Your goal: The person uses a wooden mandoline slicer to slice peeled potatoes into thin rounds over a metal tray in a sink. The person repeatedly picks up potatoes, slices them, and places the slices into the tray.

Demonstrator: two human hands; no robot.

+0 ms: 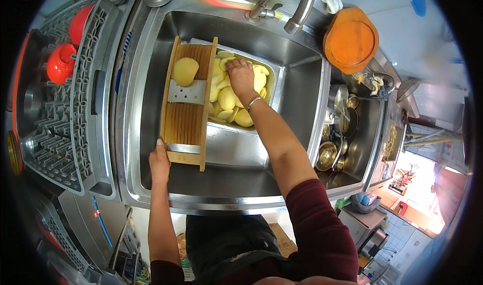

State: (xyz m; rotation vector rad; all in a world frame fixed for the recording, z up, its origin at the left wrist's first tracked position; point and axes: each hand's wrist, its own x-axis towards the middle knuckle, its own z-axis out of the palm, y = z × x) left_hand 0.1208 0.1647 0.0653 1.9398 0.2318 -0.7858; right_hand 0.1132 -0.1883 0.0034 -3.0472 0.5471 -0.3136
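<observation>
A wooden slicer with a metal blade plate [186,92] lies across a steel pan [276,82] in the sink. One peeled potato [185,71] rests on the slicer, just above the plate. My left hand [160,161] grips the near left corner of the slicer's wooden frame. Inside the pan are peeled potatoes [227,98] and potato slices in liquid. My right hand [240,74] reaches down onto them at the pan's far side, a bracelet on its wrist. The fingertips are partly hidden among the slices, so whether they hold one cannot be told.
A steel faucet [295,25] arches over the sink's far edge, near a wooden board [351,40]. To the right, a second basin holds ladles and metal bowls [326,156]. On the left stands a grey dish rack [81,96] with red bowls [61,63].
</observation>
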